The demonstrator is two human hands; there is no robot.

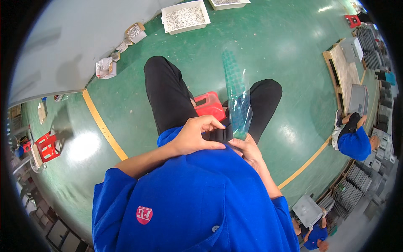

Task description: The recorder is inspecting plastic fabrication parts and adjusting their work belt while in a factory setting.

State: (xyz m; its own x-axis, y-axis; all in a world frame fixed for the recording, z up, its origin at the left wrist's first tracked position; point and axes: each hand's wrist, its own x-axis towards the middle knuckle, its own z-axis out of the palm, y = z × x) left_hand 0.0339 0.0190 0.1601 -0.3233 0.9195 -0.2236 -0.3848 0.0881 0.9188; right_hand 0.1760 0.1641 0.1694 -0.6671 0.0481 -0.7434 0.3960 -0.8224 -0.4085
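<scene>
Blue shirt (180,185) nearest, black piece (219,135) sits pinched in left hand (194,135).

The piece in hand (220,135) is black; the see-through plastic sleeve (237,90) looks teal, patterned with round dots. Shirt (180,185) bright blue, trousers (170,96) black, stool (212,107) red, floor (289,63) green with yellow lines (104,128).

1. A white tray (189,28) of small pieces (184,17) is resting on the green floor (294,63).
2. Left, a red stool (48,148) is standing.
3. Right, a blue-shirted co-worker (354,143) is reaching toward a grey crate (358,98).
</scene>
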